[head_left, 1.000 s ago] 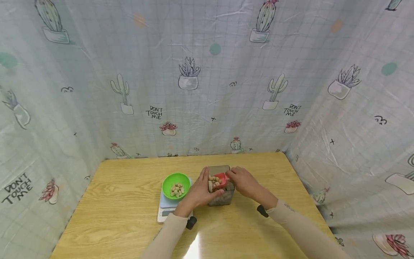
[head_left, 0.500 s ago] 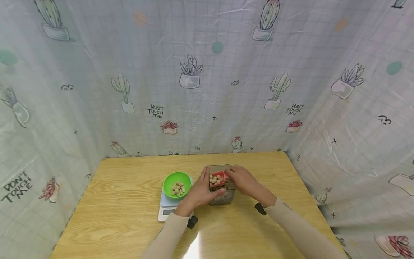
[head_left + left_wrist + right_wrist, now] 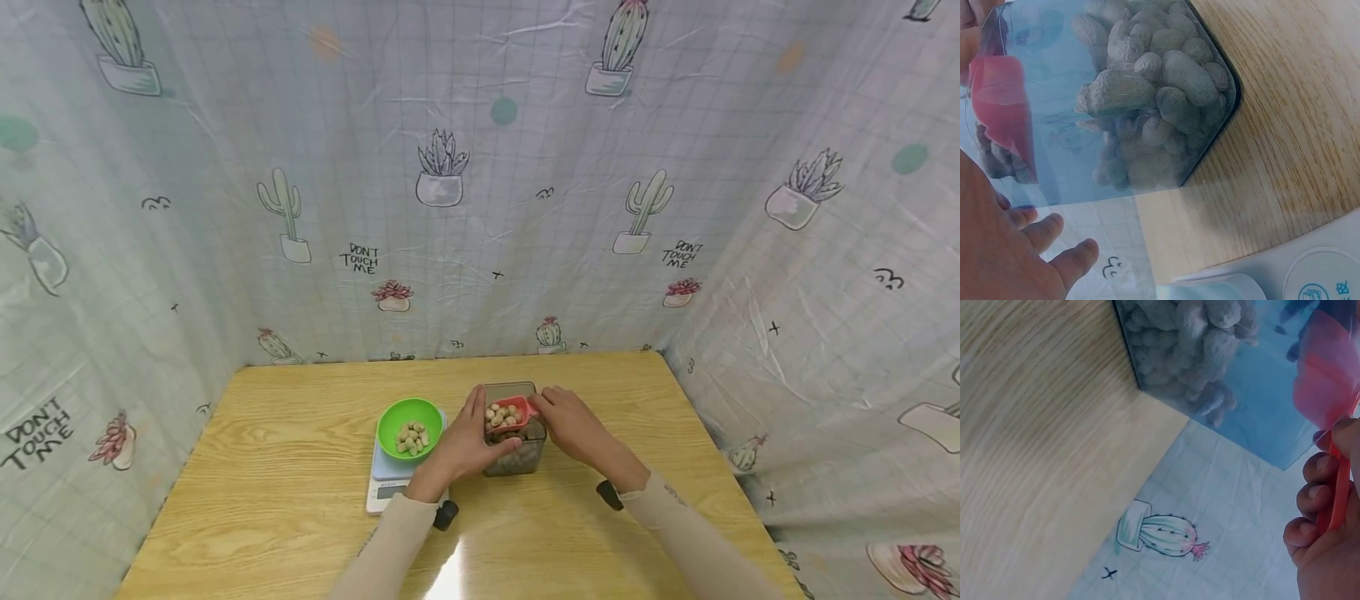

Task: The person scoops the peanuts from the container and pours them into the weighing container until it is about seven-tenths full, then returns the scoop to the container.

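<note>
In the head view, a clear grey-tinted plastic container (image 3: 513, 462) stands on the table with peanuts (image 3: 1188, 78) in its lower part. My left hand (image 3: 463, 442) lies against its near left corner, fingers straight along the left side and thumb stretched along the front. A red scoop (image 3: 1325, 375), loaded with several peanuts (image 3: 501, 416), sits within the container's mouth. My right hand (image 3: 573, 425) grips the scoop's handle (image 3: 1340, 494), its fingers wrapped round it at the right rim. Left of the container, a green bowl (image 3: 387, 433) with peanuts rests on a kitchen scale (image 3: 385, 492).
The wooden table (image 3: 285, 467) reaches back to a cactus-print curtain (image 3: 480, 208), which also hangs along both sides. The scale stands beside my left forearm, its display (image 3: 388, 492) partly behind my wrist.
The red scoop, tilted among the peanuts a second ago, now sits more level with a load of them. My right hand shifted left, then back right. The left hand stayed by the container.
</note>
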The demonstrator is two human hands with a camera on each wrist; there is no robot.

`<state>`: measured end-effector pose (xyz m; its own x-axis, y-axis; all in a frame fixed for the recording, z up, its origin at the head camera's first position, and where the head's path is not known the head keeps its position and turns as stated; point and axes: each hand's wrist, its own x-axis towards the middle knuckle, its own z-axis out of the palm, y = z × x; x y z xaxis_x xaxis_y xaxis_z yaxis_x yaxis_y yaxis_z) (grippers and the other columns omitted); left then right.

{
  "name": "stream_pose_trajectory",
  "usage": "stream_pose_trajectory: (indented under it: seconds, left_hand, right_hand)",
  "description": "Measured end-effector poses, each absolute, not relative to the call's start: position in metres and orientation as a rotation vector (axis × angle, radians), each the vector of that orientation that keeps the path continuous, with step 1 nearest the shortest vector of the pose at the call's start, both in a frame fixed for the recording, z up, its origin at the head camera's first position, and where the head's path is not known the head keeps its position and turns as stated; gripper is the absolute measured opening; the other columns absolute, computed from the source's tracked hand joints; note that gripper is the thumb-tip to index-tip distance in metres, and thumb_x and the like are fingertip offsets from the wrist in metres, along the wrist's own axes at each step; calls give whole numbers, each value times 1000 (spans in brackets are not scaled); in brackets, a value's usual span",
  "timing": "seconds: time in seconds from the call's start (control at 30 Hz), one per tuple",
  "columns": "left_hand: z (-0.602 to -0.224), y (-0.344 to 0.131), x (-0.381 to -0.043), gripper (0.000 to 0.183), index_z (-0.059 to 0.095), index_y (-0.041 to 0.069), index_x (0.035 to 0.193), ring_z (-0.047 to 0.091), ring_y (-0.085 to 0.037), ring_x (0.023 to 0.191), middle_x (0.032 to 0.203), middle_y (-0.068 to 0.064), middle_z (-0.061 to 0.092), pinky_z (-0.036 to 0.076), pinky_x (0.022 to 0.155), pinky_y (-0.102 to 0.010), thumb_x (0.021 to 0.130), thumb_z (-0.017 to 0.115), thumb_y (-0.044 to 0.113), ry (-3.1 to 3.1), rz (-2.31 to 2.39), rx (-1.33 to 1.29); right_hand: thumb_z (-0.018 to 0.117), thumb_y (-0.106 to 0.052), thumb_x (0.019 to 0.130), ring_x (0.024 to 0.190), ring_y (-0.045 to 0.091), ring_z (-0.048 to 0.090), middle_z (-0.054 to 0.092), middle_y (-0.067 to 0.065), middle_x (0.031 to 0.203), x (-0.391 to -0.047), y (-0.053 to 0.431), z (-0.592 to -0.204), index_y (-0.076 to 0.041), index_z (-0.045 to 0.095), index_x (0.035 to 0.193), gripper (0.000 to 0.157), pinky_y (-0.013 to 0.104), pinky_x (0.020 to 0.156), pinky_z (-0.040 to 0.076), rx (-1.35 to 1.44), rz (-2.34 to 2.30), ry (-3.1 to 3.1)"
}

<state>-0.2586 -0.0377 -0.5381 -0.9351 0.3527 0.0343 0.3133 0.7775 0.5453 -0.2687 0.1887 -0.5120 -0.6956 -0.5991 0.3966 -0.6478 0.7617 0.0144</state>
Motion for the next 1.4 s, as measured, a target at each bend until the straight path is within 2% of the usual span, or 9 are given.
stream_pose_trajectory:
  seconds: [0.13, 0.3, 0.63, 0.8, 0.9, 1.07, 1.23, 1.4]
  left_hand:
    - [-536, -37, -257, 116, -7, 17, 151, 25, -28, 142, 159, -4, 1, 38, 106, -46, 70, 39, 86, 2890, 875, 539]
    - [-536, -37, -257, 117, -5, 17, 151, 26, -28, 142, 160, -3, 1, 38, 105, -46, 70, 40, 86, 2892, 887, 527]
    - [-537, -38, -258, 117, -4, 15, 152, 21, -27, 144, 159, -2, -1, 36, 108, -46, 70, 41, 86, 2896, 890, 520]
    - [-538, -38, -258, 114, -10, 19, 150, 20, -27, 144, 159, -1, -3, 36, 108, -47, 72, 45, 82, 2892, 901, 512]
    - [-535, -40, -256, 113, -13, 22, 149, 17, -26, 145, 159, -1, -4, 34, 109, -47, 73, 44, 82, 2894, 921, 517]
    - [-520, -45, -252, 109, -7, 20, 151, 17, -26, 145, 160, -3, -1, 33, 109, -48, 76, 44, 79, 2944, 943, 546]
    - [-506, -55, -247, 105, -8, 23, 150, 16, -25, 145, 159, 2, -4, 34, 109, -48, 78, 47, 76, 2979, 934, 538]
    - [-499, -66, -244, 103, -6, 27, 150, 15, -27, 146, 159, 7, -6, 33, 108, -50, 77, 48, 75, 3016, 922, 499]
  right_hand:
    - [58, -17, 92, 72, 13, 47, 56, -2, 84, -266, 192, -512, -15, 60, 110, 18, 31, 66, 40, 908, 242, -2618]
    - [56, -20, 93, 76, 14, 50, 57, -2, 85, -264, 196, -513, -14, 60, 110, 18, 32, 67, 42, 877, 254, -2614]
    - [53, -22, 95, 70, 11, 42, 54, -4, 82, -263, 203, -516, -15, 58, 106, 15, 26, 63, 32, 855, 246, -2579]
    - [52, -23, 95, 70, 12, 41, 52, -4, 82, -263, 203, -510, -15, 57, 106, 14, 25, 63, 27, 835, 245, -2573]
    - [52, -23, 95, 70, 13, 42, 53, -3, 82, -263, 204, -506, -15, 57, 106, 15, 25, 63, 27, 830, 241, -2566]
    - [53, -23, 95, 69, 12, 41, 53, -3, 81, -266, 204, -498, -15, 57, 106, 14, 26, 61, 28, 836, 221, -2542]
    - [56, -21, 93, 66, 10, 35, 49, -4, 78, -266, 202, -488, -15, 56, 105, 13, 24, 61, 22, 857, 222, -2524]
    - [56, -20, 93, 68, 11, 37, 50, -4, 81, -267, 199, -477, -15, 56, 106, 14, 25, 62, 23, 868, 236, -2528]
